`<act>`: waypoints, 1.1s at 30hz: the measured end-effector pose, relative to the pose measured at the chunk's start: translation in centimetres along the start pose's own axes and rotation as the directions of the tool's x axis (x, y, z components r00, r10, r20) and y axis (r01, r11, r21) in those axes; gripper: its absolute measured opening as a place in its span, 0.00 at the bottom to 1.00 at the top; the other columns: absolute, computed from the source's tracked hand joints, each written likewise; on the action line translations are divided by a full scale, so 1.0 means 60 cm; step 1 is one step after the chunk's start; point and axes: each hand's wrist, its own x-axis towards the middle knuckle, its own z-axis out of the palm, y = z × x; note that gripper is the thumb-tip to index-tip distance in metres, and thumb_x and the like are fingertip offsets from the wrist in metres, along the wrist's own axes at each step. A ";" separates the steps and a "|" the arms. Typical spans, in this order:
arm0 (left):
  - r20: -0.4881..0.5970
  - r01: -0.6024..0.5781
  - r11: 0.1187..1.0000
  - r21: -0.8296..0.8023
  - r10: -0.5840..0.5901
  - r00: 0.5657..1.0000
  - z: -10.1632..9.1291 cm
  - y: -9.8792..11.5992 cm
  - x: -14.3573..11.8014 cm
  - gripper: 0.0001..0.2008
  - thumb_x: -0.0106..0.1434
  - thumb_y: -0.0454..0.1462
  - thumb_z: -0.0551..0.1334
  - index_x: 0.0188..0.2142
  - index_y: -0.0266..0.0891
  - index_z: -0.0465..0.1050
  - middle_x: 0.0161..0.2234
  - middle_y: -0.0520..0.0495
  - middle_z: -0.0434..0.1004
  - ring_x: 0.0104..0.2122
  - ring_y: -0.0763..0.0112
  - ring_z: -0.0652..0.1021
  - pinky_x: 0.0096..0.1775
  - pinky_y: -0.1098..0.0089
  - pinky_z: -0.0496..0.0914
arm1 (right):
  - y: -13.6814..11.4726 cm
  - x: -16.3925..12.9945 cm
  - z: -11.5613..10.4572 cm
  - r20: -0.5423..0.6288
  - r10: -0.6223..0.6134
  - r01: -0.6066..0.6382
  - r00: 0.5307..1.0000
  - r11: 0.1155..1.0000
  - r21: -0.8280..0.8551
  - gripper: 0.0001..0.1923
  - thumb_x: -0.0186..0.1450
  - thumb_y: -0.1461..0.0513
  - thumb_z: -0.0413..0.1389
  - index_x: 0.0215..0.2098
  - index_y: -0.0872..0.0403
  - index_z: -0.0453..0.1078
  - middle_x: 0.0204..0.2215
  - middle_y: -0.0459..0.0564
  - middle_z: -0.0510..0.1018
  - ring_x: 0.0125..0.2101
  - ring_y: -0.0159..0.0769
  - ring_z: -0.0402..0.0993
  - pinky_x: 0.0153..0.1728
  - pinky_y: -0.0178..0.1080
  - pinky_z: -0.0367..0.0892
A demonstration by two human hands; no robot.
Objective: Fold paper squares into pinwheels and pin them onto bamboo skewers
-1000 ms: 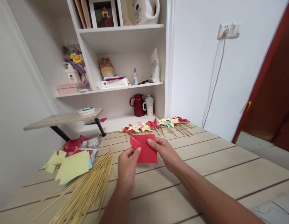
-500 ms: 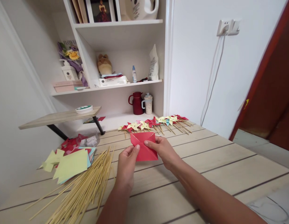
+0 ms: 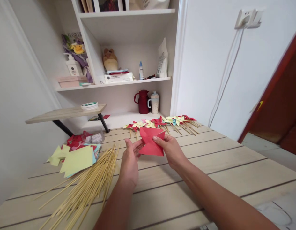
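The right half of the surface (image 3: 234,172) lies bare, so a hand can pass there freely. On the left, the bundle of bamboo sticks (image 3: 90,188) and the paper sheets (image 3: 76,159) block the way. Behind, the row of pinwheels (image 3: 162,122) closes the far edge before the shelf (image 3: 129,83).

Red paper square (image 3: 151,144) now folded further between the hands, corners drawn inward, tilted.

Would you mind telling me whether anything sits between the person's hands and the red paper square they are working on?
Nothing visible does. The left hand and right hand both already grip the red paper square directly, above the wooden table. The bamboo sticks lie off to the left, and the finished pinwheels lie behind.
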 end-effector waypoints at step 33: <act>0.072 -0.043 0.977 -0.208 0.059 0.996 0.013 -0.001 -0.014 0.20 0.56 0.43 0.71 0.47 0.36 0.79 0.44 0.38 0.83 0.46 0.54 0.81 0.51 0.58 0.72 | 0.015 -0.012 0.022 0.061 -0.019 0.022 0.998 0.999 -0.049 0.19 0.50 0.49 0.71 0.33 0.54 0.78 0.31 0.52 0.84 0.29 0.41 0.78 0.32 0.40 0.72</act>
